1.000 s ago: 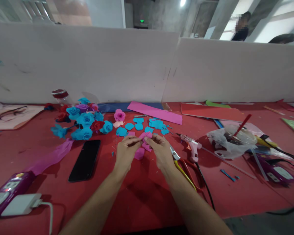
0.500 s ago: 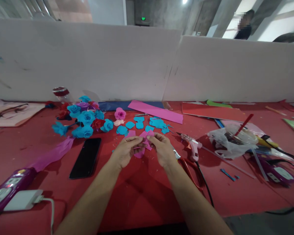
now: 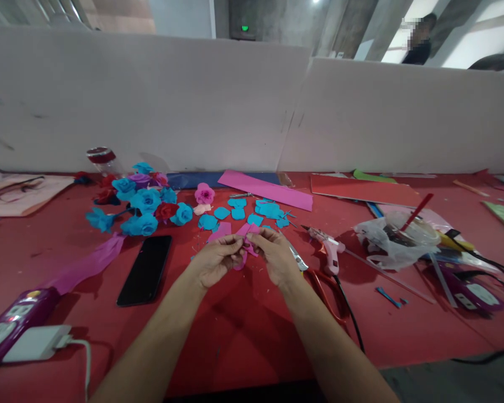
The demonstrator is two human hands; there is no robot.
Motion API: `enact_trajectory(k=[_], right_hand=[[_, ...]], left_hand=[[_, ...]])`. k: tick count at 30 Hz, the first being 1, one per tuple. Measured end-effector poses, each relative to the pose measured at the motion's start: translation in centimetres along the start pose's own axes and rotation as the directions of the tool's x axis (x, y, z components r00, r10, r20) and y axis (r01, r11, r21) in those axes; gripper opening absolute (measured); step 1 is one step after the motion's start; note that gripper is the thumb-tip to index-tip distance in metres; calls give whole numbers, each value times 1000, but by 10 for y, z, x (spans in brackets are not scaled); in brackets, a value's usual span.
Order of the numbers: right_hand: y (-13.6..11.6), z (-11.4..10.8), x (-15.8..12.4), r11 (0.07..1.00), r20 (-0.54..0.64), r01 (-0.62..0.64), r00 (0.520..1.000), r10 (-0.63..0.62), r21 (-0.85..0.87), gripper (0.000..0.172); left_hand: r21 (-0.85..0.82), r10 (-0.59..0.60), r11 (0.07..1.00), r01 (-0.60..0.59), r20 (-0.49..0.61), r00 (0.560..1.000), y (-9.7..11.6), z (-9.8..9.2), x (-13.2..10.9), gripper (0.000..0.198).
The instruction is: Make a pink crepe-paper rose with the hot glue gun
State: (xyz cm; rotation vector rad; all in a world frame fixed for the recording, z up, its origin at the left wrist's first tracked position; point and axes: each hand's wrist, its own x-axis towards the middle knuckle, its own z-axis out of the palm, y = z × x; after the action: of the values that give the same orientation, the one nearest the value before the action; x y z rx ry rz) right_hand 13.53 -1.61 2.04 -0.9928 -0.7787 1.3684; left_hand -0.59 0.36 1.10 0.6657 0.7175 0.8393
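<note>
Both hands meet over the middle of the red table. My left hand (image 3: 218,258) pinches a piece of pink crepe paper (image 3: 246,230) between thumb and fingers. From the other side my right hand (image 3: 274,252) grips the same paper, its fingertips close to the left ones. More pink paper (image 3: 223,229) shows just behind the hands. Beyond lie several blue paper petals (image 3: 238,213) and a finished pink paper flower (image 3: 204,193). Scissors (image 3: 325,291) with red handles rest by my right wrist, partly hidden by it.
Blue, red and purple paper flowers (image 3: 147,201) are bunched at the left, behind a black phone (image 3: 144,271). A pink glue gun (image 3: 327,246) with a cord lies right of the hands. Farther right are a plastic bag with a cup (image 3: 403,232) and a purple power strip (image 3: 474,291).
The fingertips have drawn closer together on the pink paper, the right ones shifting slightly left. More of the scissor blades now shows. The whole view has shifted slightly.
</note>
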Motion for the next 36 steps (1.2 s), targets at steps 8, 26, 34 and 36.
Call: enact_trajectory(k=[8, 26, 34, 36], right_hand=[[-1, 2, -2, 1000, 3, 17, 1000, -17, -3, 12], [-5, 5, -7, 989, 26, 122, 992, -120, -78, 9], [-1, 2, -5, 973, -13, 162, 986, -166, -165, 13], [-1, 2, -5, 972, -28, 159, 986, -166, -172, 14]], left_hand=[[-86, -50, 995, 46, -45, 998, 2, 5, -1, 3], [17, 77, 997, -75, -166, 983, 2, 13, -4, 14], [-55, 54, 996, -66, -198, 979, 2, 12, -4, 13], [-58, 59, 996, -72, -202, 978, 2, 13, -4, 15]])
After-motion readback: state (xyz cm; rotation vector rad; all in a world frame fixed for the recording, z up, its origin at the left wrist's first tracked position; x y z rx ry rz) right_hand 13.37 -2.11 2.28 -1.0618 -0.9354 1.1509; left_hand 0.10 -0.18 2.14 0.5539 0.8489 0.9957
